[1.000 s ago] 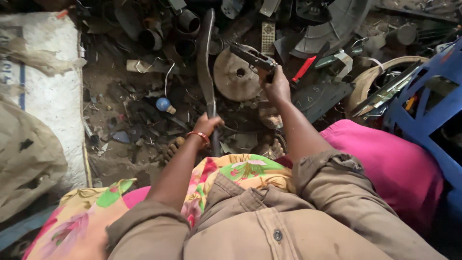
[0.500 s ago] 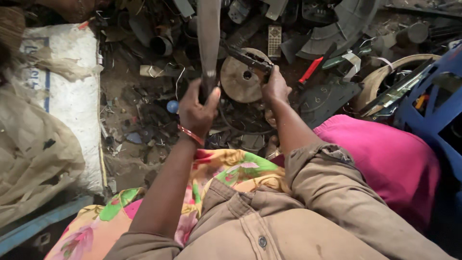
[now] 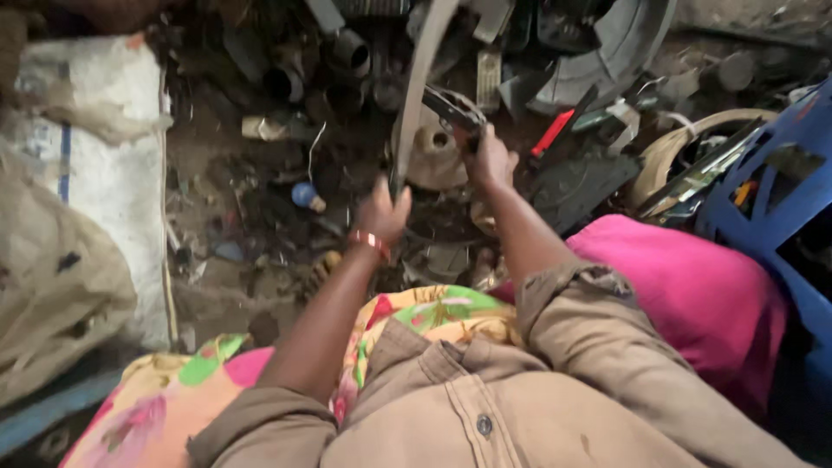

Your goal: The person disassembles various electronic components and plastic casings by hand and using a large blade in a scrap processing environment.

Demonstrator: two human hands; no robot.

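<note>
Metal strip (image 3: 416,95) in closed L hand (image 3: 383,211)

Left hand (image 3: 383,211) grips lower end of long curved metal strip (image 3: 416,91); right hand (image 3: 490,160) just beside clasps pliers (image 3: 451,108) against it.

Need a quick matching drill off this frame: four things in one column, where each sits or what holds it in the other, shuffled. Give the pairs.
Things:
1. long curved metal strip
2. dark pliers-like tool
3. blue plastic crate
4. white woven sack

Places:
A. far right edge of the view
B. gripped at its lower end by the left hand
C. left side, lying on the ground
D. held by the right hand over the round metal disc

Pairs: 1-B, 2-D, 3-A, 4-C
</note>
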